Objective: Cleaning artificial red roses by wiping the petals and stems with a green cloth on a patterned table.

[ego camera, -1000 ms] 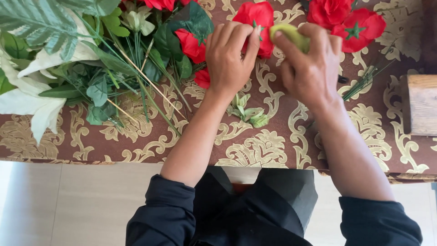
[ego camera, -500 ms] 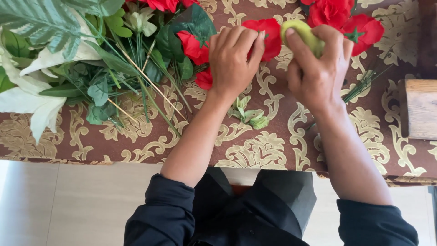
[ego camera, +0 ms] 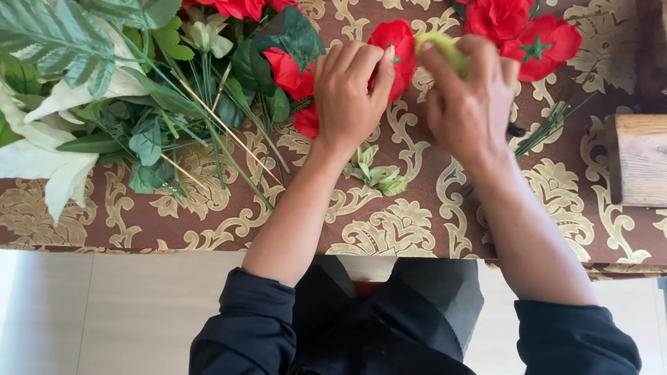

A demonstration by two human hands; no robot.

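My left hand pinches a red artificial flower above the patterned tablecloth. My right hand is closed around a roll of yellow-green tape, held right against that red flower. Both hands meet near the top middle of the view. A small pale green leaf piece lies on the cloth just below my left wrist.
A heap of artificial greenery, white lilies and red roses fills the left of the table. More red flowers and green stems lie at the upper right. A wooden block stands at the right edge.
Both hands have shifted slightly toward the far side of the table. The green tape roll has moved closer to the red flower, and my right fingers cover more of it.
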